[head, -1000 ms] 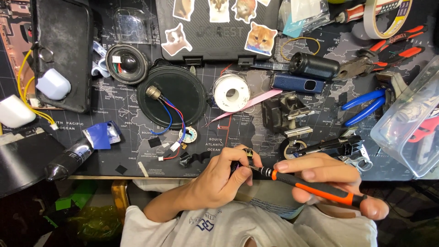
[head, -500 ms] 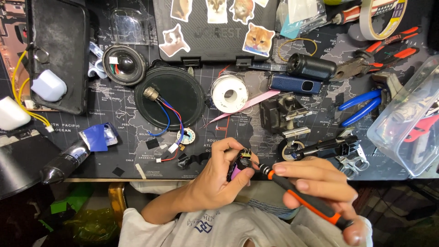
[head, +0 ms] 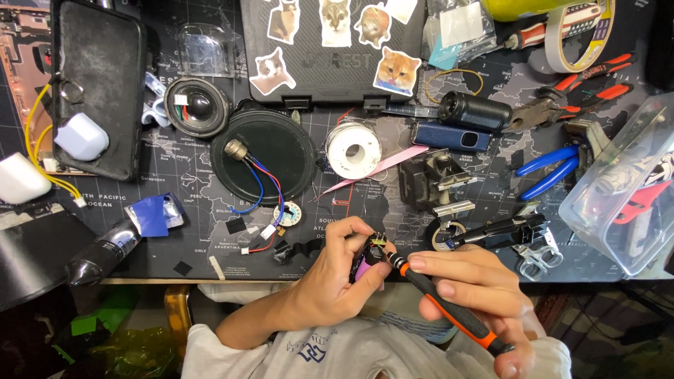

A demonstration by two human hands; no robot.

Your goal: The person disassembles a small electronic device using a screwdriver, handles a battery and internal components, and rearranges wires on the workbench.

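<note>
Left hand (head: 330, 281) pinches the small purple-backed circuit module (head: 370, 261) steady just below the white wire spool (head: 353, 150), letting the right hand (head: 472, 295), wrapped around the orange-and-black screwdriver (head: 449, 309), set its tip on it.

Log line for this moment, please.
left hand: pinches small part | right hand: holds orange screwdriver, tip on part | over desk edge

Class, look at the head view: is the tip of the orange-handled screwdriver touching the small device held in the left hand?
Touching. The head view shows the screwdriver, held in the right hand, with its tip meeting the top of the small device pinched in the left hand, no gap visible.
</note>
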